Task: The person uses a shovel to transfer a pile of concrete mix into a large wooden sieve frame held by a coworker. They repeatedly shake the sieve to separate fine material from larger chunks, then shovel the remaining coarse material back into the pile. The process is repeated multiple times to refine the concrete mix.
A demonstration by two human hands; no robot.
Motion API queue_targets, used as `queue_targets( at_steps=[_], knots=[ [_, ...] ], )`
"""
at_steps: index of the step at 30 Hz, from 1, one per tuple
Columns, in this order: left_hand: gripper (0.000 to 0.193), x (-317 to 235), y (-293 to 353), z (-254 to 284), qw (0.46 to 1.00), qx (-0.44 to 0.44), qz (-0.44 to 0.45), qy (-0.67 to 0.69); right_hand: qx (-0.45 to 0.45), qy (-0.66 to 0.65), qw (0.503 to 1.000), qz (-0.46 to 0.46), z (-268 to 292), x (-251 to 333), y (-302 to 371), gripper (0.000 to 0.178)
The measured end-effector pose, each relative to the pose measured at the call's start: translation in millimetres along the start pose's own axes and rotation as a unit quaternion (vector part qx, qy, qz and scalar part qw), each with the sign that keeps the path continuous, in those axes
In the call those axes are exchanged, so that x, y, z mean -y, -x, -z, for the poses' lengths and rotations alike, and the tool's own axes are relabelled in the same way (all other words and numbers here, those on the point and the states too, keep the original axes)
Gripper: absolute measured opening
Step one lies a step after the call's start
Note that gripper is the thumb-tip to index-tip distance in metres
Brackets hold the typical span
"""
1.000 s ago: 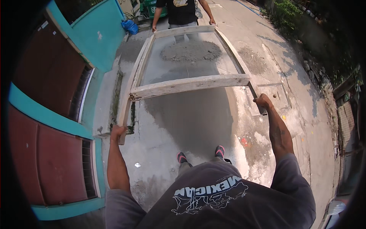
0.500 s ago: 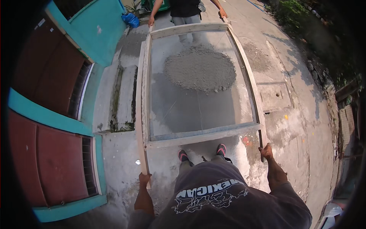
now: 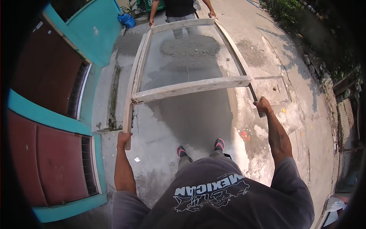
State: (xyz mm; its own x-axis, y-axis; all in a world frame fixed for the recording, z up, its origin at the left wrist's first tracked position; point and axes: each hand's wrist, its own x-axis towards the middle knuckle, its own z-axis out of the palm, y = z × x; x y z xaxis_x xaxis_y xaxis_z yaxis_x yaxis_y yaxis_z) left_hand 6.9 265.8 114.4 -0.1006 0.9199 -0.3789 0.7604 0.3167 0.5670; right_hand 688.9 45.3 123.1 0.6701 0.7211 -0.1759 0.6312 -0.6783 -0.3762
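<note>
My left hand is closed round the end of the left wooden handle of a large sieve screen. My right hand grips the darker handle on the right side. The screen is a rectangular wooden frame with see-through mesh stretched across it. Toward its far end lies a heap of grey sand with small lumps. Opposite me, a person in a dark shirt holds the far handles, the left hand of the picture and the right one at the frame's far corners.
Beneath the screen, a dark patch of fine sand covers the concrete up to near my shoes. A concrete step and a turquoise wall run along the left. Rubble and plants border the right; a blue bag sits far left.
The screen's near end has moved up and away from me, with both my hands on it. The sand heap looks flatter and smaller, and more of the ground patch shows.
</note>
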Motion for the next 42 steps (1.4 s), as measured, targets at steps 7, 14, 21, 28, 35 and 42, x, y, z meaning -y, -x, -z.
queue_targets(
  at_steps=[7, 14, 21, 28, 35, 42],
  knots=[
    [0.029, 204.1, 154.1, -104.4, 0.994, -0.002, 0.075, 0.085, 0.057, -0.107, 0.980, -0.159, -75.5, -101.5, 186.0, 0.042],
    [0.032, 221.9, 122.8, -118.4, 0.994, 0.006, 0.107, 0.021, 0.035, -0.071, 0.993, -0.086, -120.3, -155.9, 151.3, 0.049],
    [0.044, -21.0, -39.2, 13.5, 0.999, -0.005, -0.008, -0.044, 0.032, 0.014, 0.999, -0.022, 7.8, 16.7, -41.5, 0.044],
    [0.040, -62.3, -28.2, 40.3, 1.000, 0.004, -0.014, -0.020, 0.083, 0.005, 0.996, -0.040, 52.9, 41.3, -46.7, 0.042],
    [0.033, 168.5, 140.3, -102.0, 0.994, -0.011, 0.078, 0.070, 0.056, -0.156, 0.980, -0.110, -85.0, -138.9, 154.2, 0.044],
    [0.028, 229.5, 140.5, -130.3, 0.995, 0.000, 0.102, 0.006, 0.051, -0.075, 0.983, -0.158, -91.0, -145.3, 166.3, 0.056]
  ],
)
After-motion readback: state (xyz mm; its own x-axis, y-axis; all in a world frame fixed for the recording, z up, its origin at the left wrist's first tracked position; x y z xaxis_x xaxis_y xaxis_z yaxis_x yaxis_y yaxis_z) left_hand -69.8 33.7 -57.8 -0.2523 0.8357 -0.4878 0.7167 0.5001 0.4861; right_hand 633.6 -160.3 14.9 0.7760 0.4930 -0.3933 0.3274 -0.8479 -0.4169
